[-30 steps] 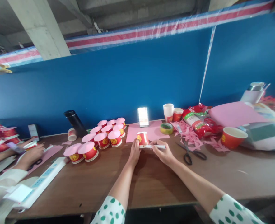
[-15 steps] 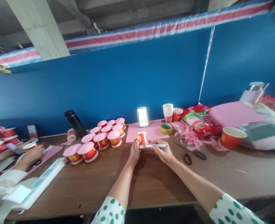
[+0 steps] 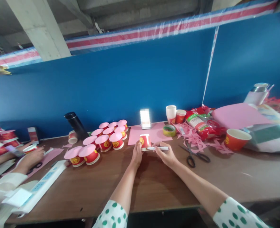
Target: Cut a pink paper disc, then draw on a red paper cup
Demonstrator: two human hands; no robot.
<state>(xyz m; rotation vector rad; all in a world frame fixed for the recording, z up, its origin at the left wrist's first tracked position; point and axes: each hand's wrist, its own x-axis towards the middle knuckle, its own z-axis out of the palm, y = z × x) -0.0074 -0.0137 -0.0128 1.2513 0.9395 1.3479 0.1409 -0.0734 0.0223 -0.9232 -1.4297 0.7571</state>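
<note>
In the middle of the head view, a red paper cup [image 3: 145, 141] with a gold emblem and a white band is held by my left hand [image 3: 137, 154], fingers wrapped round its left side. A slim white marker pen [image 3: 161, 148] is pinched in my right hand [image 3: 165, 155], its tip pointing left at the cup's lower side. Whether the tip touches the cup I cannot tell. Behind the cup lies a pink paper sheet [image 3: 136, 135]. Black scissors [image 3: 194, 155] rest to the right of my right hand.
Several red cups topped with pink discs [image 3: 103, 139] stand at left. Adhesive tape [image 3: 169, 130], stacked cups [image 3: 171, 114], pink paper shreds [image 3: 192, 134], a red bag [image 3: 203, 123] and an upright cup [image 3: 237, 140] are at right. A co-worker's hands [image 3: 34, 158] work beyond the power strip [image 3: 42, 186].
My right hand and the pen have shifted very slightly left. The cup and my left hand stay in place.
</note>
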